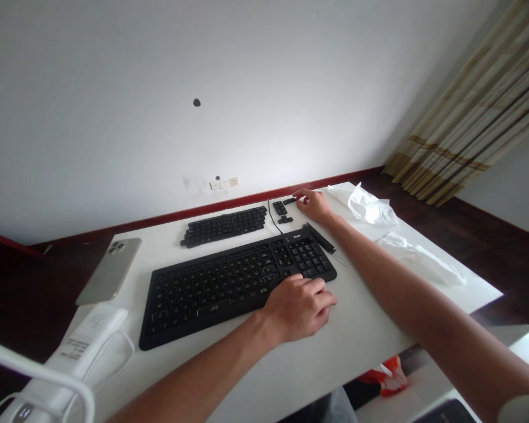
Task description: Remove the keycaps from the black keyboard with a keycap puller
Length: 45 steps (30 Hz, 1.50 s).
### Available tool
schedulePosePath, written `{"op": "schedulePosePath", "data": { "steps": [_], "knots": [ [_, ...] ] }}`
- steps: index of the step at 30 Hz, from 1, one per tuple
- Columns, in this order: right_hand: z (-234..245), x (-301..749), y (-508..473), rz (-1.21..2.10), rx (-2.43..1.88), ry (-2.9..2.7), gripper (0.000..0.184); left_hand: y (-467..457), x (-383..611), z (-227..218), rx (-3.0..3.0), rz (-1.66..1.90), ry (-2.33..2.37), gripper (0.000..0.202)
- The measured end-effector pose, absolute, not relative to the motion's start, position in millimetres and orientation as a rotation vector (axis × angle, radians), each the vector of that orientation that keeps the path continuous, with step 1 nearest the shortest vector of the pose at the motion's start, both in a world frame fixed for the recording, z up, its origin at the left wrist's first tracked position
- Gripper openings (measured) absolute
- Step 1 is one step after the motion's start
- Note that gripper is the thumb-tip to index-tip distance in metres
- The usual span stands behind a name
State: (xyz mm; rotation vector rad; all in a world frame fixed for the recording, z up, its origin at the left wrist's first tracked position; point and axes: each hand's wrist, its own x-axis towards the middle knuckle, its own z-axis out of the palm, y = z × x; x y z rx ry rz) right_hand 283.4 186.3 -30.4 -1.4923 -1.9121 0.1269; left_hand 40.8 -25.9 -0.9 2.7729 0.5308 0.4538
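Reaching with the right hand (314, 204) to the loose keycaps (290, 201) at the far edge of the surface (361, 317), just behind the numpad end of the keyboard (229, 282). Fingertips on or right at one cap; can't tell whether pinched or merely touched. Resting the left hand (300, 305) on the keyboard's front right corner, fingers half curled and loose, gripping nothing.

Handling, by the look:
- Caps: very light, stiff plastic, smooth tops, likely hollow below with thin clips, so probably brittle there.
- Best pinched by two opposite side walls, thumb and forefinger.
- Easy to flick away or skate across the smooth surface.
- Keyboard: flat, rigid, light enough to slide. Pressing down at a corner should pin it.

Count:
- one keyboard, one cable (274, 220) off its back edge
- one block of keycaps (226, 225) laid in rows behind it
- three small groups of loose caps by the right hand; single caps too small to count
- one black bar (321, 238) lying aslant at the numpad's back corner
- one phone (110, 269) face down, left side
- one white power strip (86, 341), near left corner
- two pieces of clear plastic wrap (370, 208), right side
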Motion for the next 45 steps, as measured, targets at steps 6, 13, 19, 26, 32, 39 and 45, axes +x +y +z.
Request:
{"op": "schedulePosePath", "data": {
  "steps": [6, 13, 19, 26, 32, 39, 45],
  "knots": [
    [-7, 282, 178, 0.083, -1.448, -1.974, 0.024, -25, 40, 1, 2.768, 0.428, 0.525, 0.019],
    [63, 268, 103, 0.399, -1.394, -2.209, 0.018, -25, 40, -2, 2.745, 0.484, 0.510, 0.020],
    [62, 265, 41, 0.531, -1.458, -2.315, 0.032, -24, 39, -1, 2.744, 0.484, 0.484, 0.020],
    [44, 264, 41, 0.657, -1.454, -2.243, 0.030, -25, 38, 1, 2.754, 0.485, 0.489, 0.021],
    [41, 270, 47, 0.718, -1.447, -2.193, 0.032, -24, 37, 0, 2.769, 0.484, 0.476, 0.021],
    [32, 274, 48, 0.759, -1.461, -2.095, 0.028, -23, 38, -1, 2.772, 0.475, 0.469, 0.020],
    [38, 274, 61, 0.533, -1.475, -1.992, 0.024, -24, 39, -3, 2.757, 0.490, 0.477, 0.021]
  ]
}}
